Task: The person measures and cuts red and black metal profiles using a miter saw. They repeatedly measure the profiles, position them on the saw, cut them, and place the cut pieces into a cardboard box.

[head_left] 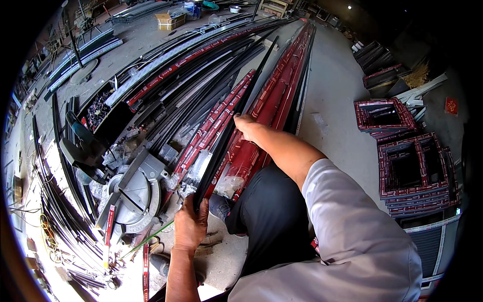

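Observation:
A long black profile bar (217,162) slants away from me across the middle, and both my hands are closed on it. My left hand (191,224) grips its near end, thumb on the right side. Farther up, my right hand (245,126) wraps round the same bar, arm stretched across my bent knee. Just under and right of it lie long bars in red printed film (269,110), some bundled in clear plastic. Left of my left hand stands a miter saw with a round metal table (135,196) and a dark green-black head (83,143).
Loose dark bars (201,90) spread over the floor beyond the saw. Stacked red-wrapped frames (415,171) stand at the right. A cardboard box (170,21) sits far back. Thin strips (68,216) lie at the left, and a green rod (148,239) near my left wrist.

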Demonstrator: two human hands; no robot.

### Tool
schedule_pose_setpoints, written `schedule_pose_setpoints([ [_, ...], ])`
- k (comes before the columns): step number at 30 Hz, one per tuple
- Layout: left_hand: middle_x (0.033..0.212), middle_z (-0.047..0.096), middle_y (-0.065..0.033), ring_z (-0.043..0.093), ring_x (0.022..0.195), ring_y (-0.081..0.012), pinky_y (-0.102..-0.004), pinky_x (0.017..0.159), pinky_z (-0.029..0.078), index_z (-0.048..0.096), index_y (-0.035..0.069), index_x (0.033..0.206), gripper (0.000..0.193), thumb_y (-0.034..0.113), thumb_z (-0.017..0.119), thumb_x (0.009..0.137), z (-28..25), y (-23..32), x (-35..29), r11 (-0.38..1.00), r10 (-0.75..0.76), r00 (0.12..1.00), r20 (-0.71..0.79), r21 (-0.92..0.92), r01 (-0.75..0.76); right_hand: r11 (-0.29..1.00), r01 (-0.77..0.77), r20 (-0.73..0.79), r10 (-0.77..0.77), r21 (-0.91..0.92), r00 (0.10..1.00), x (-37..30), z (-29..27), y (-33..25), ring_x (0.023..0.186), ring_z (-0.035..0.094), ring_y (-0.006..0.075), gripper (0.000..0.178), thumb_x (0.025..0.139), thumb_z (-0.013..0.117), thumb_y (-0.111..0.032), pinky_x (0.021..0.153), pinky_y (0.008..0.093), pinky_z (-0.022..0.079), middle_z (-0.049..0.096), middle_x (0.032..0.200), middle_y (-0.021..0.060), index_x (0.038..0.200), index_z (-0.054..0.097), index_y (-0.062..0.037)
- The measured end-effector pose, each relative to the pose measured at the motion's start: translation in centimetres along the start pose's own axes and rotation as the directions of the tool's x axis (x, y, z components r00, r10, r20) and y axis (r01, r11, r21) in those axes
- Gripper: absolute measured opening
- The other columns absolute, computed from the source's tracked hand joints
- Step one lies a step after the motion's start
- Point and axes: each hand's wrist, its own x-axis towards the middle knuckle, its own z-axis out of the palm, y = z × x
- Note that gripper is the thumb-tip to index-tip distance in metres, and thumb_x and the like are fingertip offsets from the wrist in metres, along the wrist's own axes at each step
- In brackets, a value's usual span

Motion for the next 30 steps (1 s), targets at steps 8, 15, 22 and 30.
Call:
schedule_pose_setpoints([
  [8, 0.094, 0.069, -0.0315, 0.069, 0.088, -0.0507, -0.0523, 0.077, 0.054, 0.06, -0.001, 0.129, 0.037, 0.029, 0.063, 0.107, -1.7, -0.1, 0.1, 0.995, -0.007, 1.0, -0.014, 0.099, 0.008, 0.999, 0.047, -0.13, -0.045, 0.007, 0.991, -1.6, 3.1, -2.4, 0.106, 0.077, 0.0256, 0.028, 0.097, 0.066, -0.016, 0.085, 0.0385, 0.065, 0.079, 0.115, 0.0145, 0.118, 0.069, 0.0031],
  [15, 0.099, 0.07, -0.0367, 0.068, 0.093, -0.056, -0.0587, 0.08, 0.055, 0.057, -0.002, 0.136, 0.041, 0.028, 0.06, 0.108, -1.4, -1.2, 0.5, 0.996, -0.008, 0.999, 0.034, 0.094, 0.005, 0.991, 0.06, -0.226, -0.031, 0.123, 0.974, -0.3, 3.2, -1.8, 0.098, 0.079, 0.036, 0.03, 0.097, 0.063, -0.015, 0.085, 0.0452, 0.065, 0.079, 0.1, 0.0252, 0.116, 0.068, 0.0079],
  [22, 0.1, 0.071, -0.0369, 0.068, 0.096, -0.0566, -0.0591, 0.082, 0.055, 0.056, -0.003, 0.137, 0.045, 0.031, 0.058, 0.108, 0.5, -2.2, 0.3, 0.994, -0.038, 0.995, 0.093, 0.102, 0.029, 0.954, 0.194, -0.305, -0.26, -0.231, 0.916, 1.7, 2.3, -0.1, 0.098, 0.076, 0.0316, 0.034, 0.106, 0.05, -0.025, 0.08, 0.0451, 0.062, 0.076, 0.109, 0.0225, 0.112, 0.069, 0.0029],
  [30, 0.094, 0.071, -0.0362, 0.069, 0.089, -0.0559, -0.0599, 0.079, 0.055, 0.056, -0.003, 0.138, 0.046, 0.032, 0.058, 0.109, 0.1, -2.3, -0.1, 0.991, -0.04, 0.998, 0.044, 0.128, 0.034, 0.953, 0.088, -0.296, -0.177, -0.29, 0.939, -3.6, 2.7, -3.7, 0.118, 0.073, 0.0374, 0.048, 0.106, 0.047, -0.034, 0.097, 0.045, 0.061, 0.073, 0.127, 0.0274, 0.122, 0.071, 0.0051],
])
